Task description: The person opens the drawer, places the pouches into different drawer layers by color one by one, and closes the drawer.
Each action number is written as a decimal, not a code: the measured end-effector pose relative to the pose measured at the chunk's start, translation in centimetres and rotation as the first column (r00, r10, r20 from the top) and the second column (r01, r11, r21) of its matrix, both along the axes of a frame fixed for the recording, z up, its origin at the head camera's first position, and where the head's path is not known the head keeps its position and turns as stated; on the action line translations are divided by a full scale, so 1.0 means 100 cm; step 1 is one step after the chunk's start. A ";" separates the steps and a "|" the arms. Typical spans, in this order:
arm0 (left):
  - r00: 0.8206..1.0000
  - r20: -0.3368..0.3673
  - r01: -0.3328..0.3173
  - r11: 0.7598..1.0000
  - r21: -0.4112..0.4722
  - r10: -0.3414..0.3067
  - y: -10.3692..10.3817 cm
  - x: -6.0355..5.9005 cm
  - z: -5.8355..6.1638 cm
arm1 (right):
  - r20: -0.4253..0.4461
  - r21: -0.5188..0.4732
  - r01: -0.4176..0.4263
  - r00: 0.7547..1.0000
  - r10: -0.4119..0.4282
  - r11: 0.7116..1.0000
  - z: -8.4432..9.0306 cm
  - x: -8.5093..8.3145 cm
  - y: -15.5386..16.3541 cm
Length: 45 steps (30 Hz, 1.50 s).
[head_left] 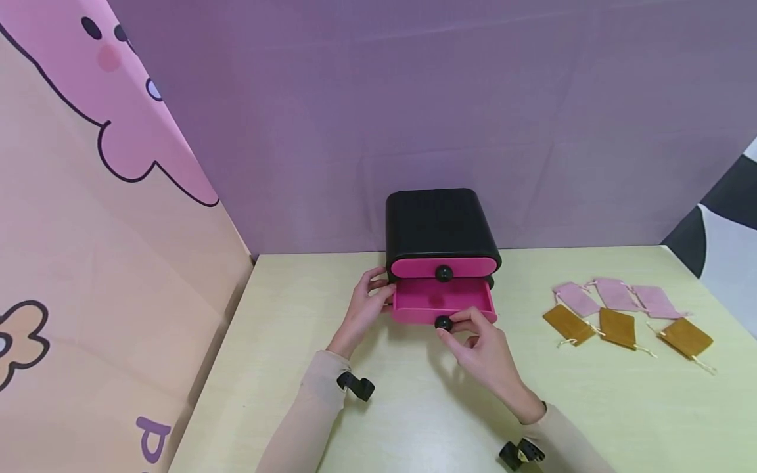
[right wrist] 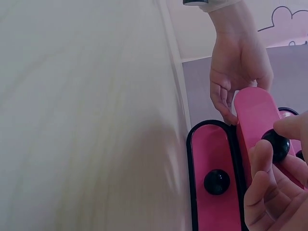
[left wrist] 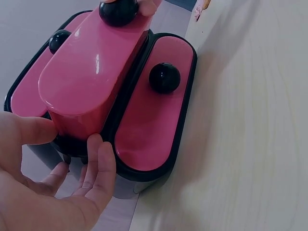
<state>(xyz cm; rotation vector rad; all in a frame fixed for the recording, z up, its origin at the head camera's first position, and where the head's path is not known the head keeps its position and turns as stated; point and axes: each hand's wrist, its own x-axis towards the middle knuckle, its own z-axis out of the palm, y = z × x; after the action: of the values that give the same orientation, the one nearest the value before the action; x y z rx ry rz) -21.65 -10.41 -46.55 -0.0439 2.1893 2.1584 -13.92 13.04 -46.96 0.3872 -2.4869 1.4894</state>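
A small black drawer chest (head_left: 436,223) stands at the back of the pale table (head_left: 591,407). Its top pink drawer (head_left: 443,266) is closed. The pink drawer below it (head_left: 440,302) is pulled out and looks empty. My right hand (head_left: 479,345) pinches that drawer's black knob (head_left: 443,322) between thumb and fingers, and the same knob (right wrist: 276,144) shows in the right wrist view. My left hand (head_left: 369,299) rests against the chest's left side with fairly straight fingers (left wrist: 98,159), thumb on the drawer's end. A third pink drawer (left wrist: 154,110), lowest, is closed.
Three pink pouches (head_left: 615,292) and three brown pouches (head_left: 617,327) lie on the table to the right. A purple backdrop (head_left: 414,98) stands behind the chest and a pink cartoon panel (head_left: 89,230) walls the left side.
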 end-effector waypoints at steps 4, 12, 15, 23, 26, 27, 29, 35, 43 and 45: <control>1.000 0.003 0.000 1.000 0.001 0.000 0.001 0.000 -0.001 | 0.000 0.009 -0.001 1.000 0.001 1.000 -0.001 0.002 0.001; 1.000 0.011 -0.004 1.000 0.000 0.004 0.000 -0.001 -0.001 | -0.002 0.018 -0.010 1.000 0.010 1.000 -0.001 0.007 0.002; 1.000 0.009 0.001 1.000 -0.004 -0.001 0.000 -0.002 -0.001 | 0.014 0.019 -0.006 1.000 0.005 1.000 -0.002 0.009 0.003; 1.000 0.009 -0.001 1.000 -0.012 0.001 -0.001 -0.001 -0.001 | 0.011 0.030 -0.007 1.000 0.006 1.000 -0.003 0.014 0.003; 1.000 0.006 0.004 1.000 -0.016 -0.004 -0.001 -0.001 -0.001 | 0.010 0.033 -0.007 1.000 0.006 0.999 -0.004 0.016 0.004; 1.000 0.006 0.006 1.000 -0.015 -0.006 -0.001 -0.001 0.000 | 0.010 0.034 -0.006 1.000 0.006 0.999 -0.005 0.016 0.004; 1.000 0.004 0.009 1.000 -0.016 -0.009 -0.001 -0.001 -0.001 | 0.010 0.033 -0.008 1.000 0.008 0.999 -0.006 0.016 0.004; 1.000 0.001 0.011 1.000 -0.023 -0.011 -0.002 0.000 -0.001 | 0.012 0.032 -0.012 1.000 0.012 0.999 -0.006 0.017 0.004; 1.000 -0.004 0.015 1.000 -0.016 -0.015 -0.002 0.001 -0.001 | 0.032 0.079 0.003 0.999 -0.006 0.997 -0.003 0.019 0.007; 1.000 -0.003 0.015 1.000 -0.016 -0.015 -0.001 0.001 -0.001 | 0.023 0.092 0.005 1.000 -0.007 0.996 -0.002 0.019 0.009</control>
<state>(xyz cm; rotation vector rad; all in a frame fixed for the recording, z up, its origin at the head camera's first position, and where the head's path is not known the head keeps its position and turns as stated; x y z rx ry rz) -21.54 -10.54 -46.63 -0.0249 2.2017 2.1346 -12.02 13.94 -47.18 0.3799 -2.5795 1.3890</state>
